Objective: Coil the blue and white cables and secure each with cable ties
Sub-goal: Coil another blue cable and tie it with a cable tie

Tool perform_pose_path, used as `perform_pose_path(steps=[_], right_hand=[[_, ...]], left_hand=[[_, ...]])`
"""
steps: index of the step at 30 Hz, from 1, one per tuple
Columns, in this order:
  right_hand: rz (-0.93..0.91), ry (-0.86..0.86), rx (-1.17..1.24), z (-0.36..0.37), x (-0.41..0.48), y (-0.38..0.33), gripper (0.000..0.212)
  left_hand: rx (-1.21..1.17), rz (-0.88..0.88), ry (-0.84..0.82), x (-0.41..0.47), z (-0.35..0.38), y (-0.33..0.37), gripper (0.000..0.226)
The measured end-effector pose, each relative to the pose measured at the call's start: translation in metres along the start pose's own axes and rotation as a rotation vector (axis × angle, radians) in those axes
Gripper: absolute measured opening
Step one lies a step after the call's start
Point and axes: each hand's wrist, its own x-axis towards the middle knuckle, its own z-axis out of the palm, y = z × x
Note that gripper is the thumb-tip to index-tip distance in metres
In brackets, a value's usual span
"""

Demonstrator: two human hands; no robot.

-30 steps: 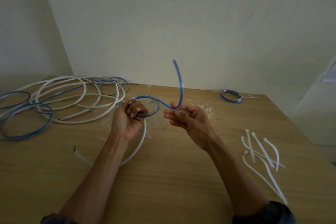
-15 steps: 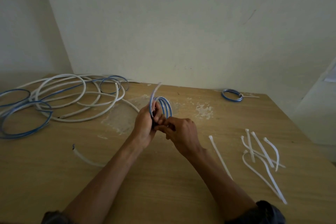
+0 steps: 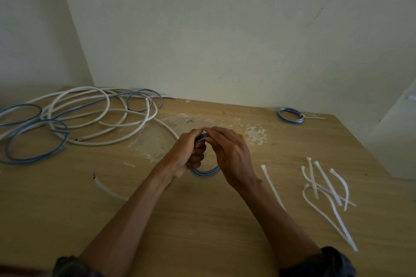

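Observation:
A small coil of blue cable (image 3: 206, 172) is held between both hands at the middle of the wooden table (image 3: 202, 220). My left hand (image 3: 182, 155) grips its left side with curled fingers. My right hand (image 3: 227, 153) curls over its top and right side, fingertips pinching the upper strands. Only the coil's bottom arc and a bit of the top show. A single white cable tie (image 3: 271, 184) lies just right of my right wrist. Several more cable ties (image 3: 324, 189) lie in a loose pile further right.
A tangle of loose white cable (image 3: 99, 117) and blue cable (image 3: 33, 141) covers the table's back left. A tied blue coil (image 3: 290, 115) rests at the back right near the wall. A white cable end (image 3: 105, 186) lies left of my left forearm.
The coil stood upright above my hands half a second ago; now it is lowered and tipped toward me, with my right hand moved over its top. The loose end is no longer visible.

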Motion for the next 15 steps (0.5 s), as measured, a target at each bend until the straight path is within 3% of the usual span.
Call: perform_pose_path(steps=[3,6,15], right_hand=[[0.080,-0.037,0.183,0.001,-0.001,-0.004,0.037],[0.110,0.001,0.194,-0.001,0.000,-0.004,0.036],[0.192,-0.008,0.215,-0.010,0.005,-0.002,0.027]], left_hand=[[-0.054,-0.037,-0.033,0.003,-0.005,-0.002,0.055],[-0.005,-0.015,-0.056,0.002,-0.003,-0.003,0.051],[0.064,0.068,0.188,0.007,0.018,-0.010,0.044]])
